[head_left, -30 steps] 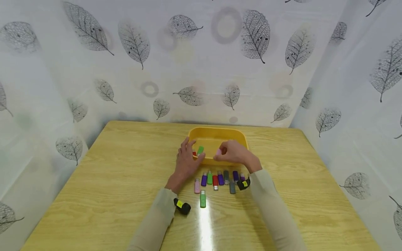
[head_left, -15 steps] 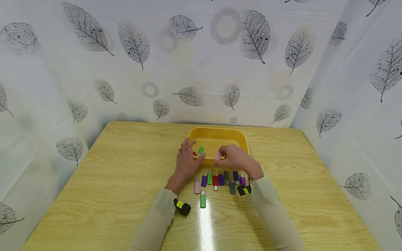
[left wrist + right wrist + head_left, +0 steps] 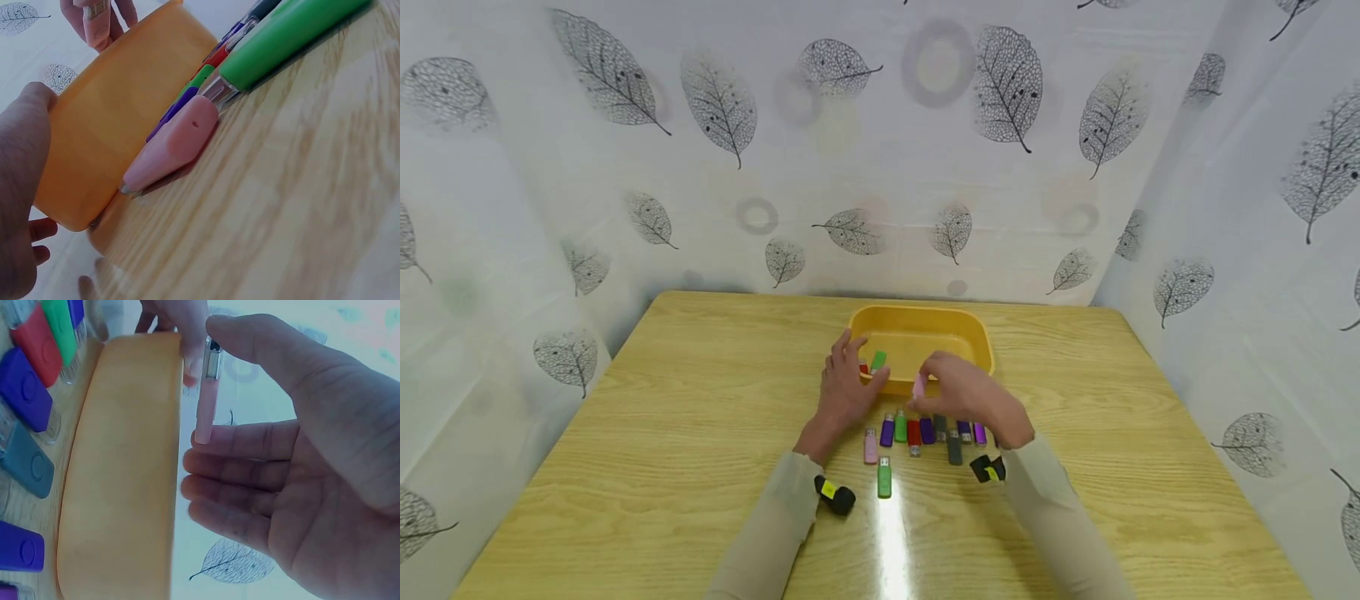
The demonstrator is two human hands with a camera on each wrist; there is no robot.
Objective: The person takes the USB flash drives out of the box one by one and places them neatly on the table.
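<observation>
My right hand (image 3: 973, 393) pinches a pink USB flash drive (image 3: 918, 386) between thumb and index finger above the yellow plastic bin's (image 3: 966, 323) front rim. In the right wrist view, this pink drive (image 3: 207, 409) is upright, metal plug toward the thumb; the other fingers extend loosely. My left hand (image 3: 844, 392) holds the bin's front left corner, thumb at the front rim and fingers along the left side. Inside the bin, near that hand, lie a green flash drive (image 3: 878, 362) and a partly hidden red one (image 3: 863, 367).
Several flash drives lie in front of the bin, including a pink one (image 3: 870, 447), a red one (image 3: 913, 435) and a grey one (image 3: 954, 448). Nearest the person is a green drive (image 3: 884, 478). The wooden table (image 3: 700, 400) meets a leaf-printed curtain (image 3: 880, 167) behind.
My right hand has drawn back slightly toward the person, bringing the pinched pink flash drive from over the bin's inside to its front rim. The left hand has stayed put.
</observation>
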